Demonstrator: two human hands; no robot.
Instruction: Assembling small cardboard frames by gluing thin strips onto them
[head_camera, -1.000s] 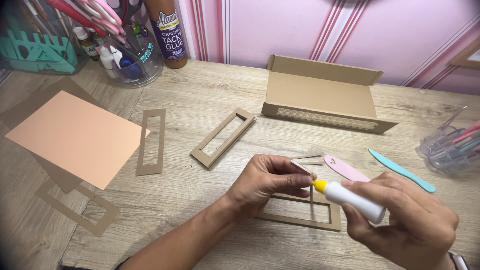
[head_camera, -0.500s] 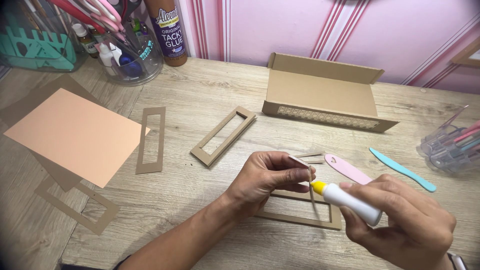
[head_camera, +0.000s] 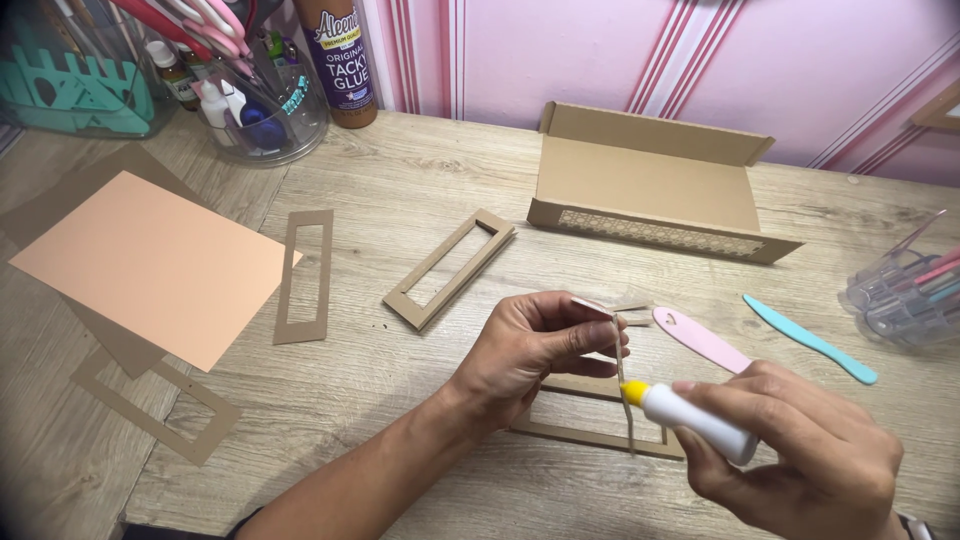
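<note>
My left hand (head_camera: 530, 350) pinches a thin card strip (head_camera: 622, 365) mid-table near the front edge, while my right hand (head_camera: 800, 455) grips a white glue bottle (head_camera: 695, 420), yellow tip touching it. Brown purple-labelled bottle (head_camera: 338, 60) and a clear tub (head_camera: 255, 100) of tools sit at the back edge, open cardboard box (head_camera: 650, 185) beside them.

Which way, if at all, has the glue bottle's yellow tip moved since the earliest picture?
Cannot tell: the yellow tip sits at nearly the same spot against the pink tool.

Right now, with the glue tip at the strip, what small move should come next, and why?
Probably draw the glue bottle slowly down the cardboard strip. The right hand has its yellow tip touching the strip near the middle, the left hand pinches the strip's top upright, and no glue line shows below.
</note>
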